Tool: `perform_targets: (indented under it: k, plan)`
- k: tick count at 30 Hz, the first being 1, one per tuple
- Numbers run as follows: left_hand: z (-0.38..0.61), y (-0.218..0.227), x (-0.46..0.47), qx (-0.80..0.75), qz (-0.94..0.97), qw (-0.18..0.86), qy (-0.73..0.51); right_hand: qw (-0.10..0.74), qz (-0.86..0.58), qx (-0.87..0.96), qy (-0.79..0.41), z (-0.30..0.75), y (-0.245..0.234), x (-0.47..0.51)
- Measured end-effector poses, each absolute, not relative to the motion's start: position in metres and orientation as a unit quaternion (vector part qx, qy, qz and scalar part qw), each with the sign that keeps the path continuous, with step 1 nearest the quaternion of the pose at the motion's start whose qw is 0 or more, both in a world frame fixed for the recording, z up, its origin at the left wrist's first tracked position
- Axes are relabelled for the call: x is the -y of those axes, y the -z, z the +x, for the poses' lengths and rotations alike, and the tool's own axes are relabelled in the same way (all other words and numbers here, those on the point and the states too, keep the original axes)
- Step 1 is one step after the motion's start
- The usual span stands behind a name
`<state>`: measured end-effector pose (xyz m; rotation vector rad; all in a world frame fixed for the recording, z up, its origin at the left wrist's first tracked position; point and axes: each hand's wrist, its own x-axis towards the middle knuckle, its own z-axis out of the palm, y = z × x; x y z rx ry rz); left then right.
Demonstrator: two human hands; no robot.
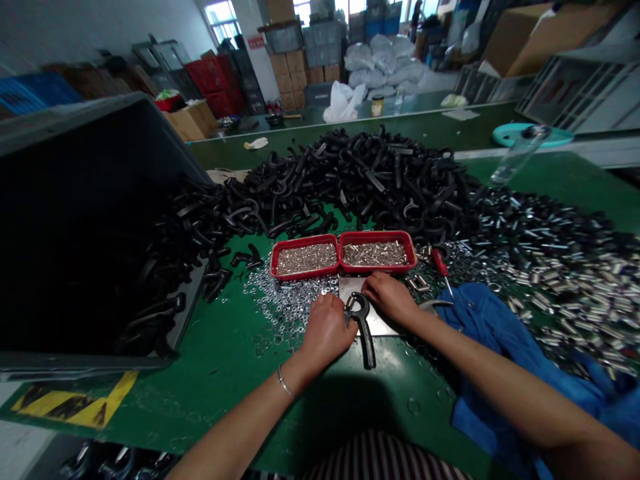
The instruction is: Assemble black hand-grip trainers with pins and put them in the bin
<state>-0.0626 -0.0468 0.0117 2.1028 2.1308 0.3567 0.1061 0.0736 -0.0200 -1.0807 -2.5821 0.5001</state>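
Note:
My left hand (329, 325) is closed around the side of a black plastic handle with a ring-shaped head (367, 337), its straight grip pointing toward me. Part of this handle lies over a flat metal plate (387, 325) on the bench. My right hand (389, 293) rests at the plate's far right, just in front of the right red tray (377, 269); its fingers are curled down, and whatever they may hold is hidden. Small metal pins (374, 253) fill that tray. Beside it stands the left red tray (304, 273), full of tiny metal pieces (307, 257).
Black plastic parts (360, 173) are heaped behind the trays and spill from a large tipped bin (183, 327). Loose washers (283, 310) lie left. On the right are a red-handled screwdriver (441, 263), a blue cloth (493, 340), metal sleeves (575, 293) and a clear bottle (517, 157).

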Motion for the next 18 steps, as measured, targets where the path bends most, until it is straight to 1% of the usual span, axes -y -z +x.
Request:
perform_targets:
  k: [4,7,10,12,14,16,18]
  plan:
    - [-0.060,-0.012,0.043,-0.709,0.693,0.063,-0.118,0.160,-0.380,0.891,-0.192,0.110,0.018,-0.081]
    - [-0.050,-0.010,0.032,-0.703,0.697,0.069,-0.122,0.213,-0.402,0.858,-0.239,0.128,0.012,-0.085]
    - [-0.041,-0.009,0.025,-0.701,0.699,0.083,-0.113,0.274,-0.428,0.802,-0.314,0.152,0.000,-0.073]
    - [-0.038,-0.013,0.027,-0.697,0.700,0.095,-0.128,0.289,-0.437,0.749,-0.407,0.165,-0.008,-0.054]
    - [-0.035,-0.020,0.036,-0.670,0.707,0.130,-0.185,0.280,-0.420,0.667,-0.549,0.173,-0.015,-0.030]
    - [-0.033,-0.029,0.048,-0.618,0.707,0.218,-0.265,0.261,-0.381,0.572,-0.677,0.174,-0.019,-0.007]
    - [-0.030,-0.037,0.060,-0.568,0.675,0.334,-0.333,0.253,-0.350,0.489,-0.758,0.170,-0.019,0.011]
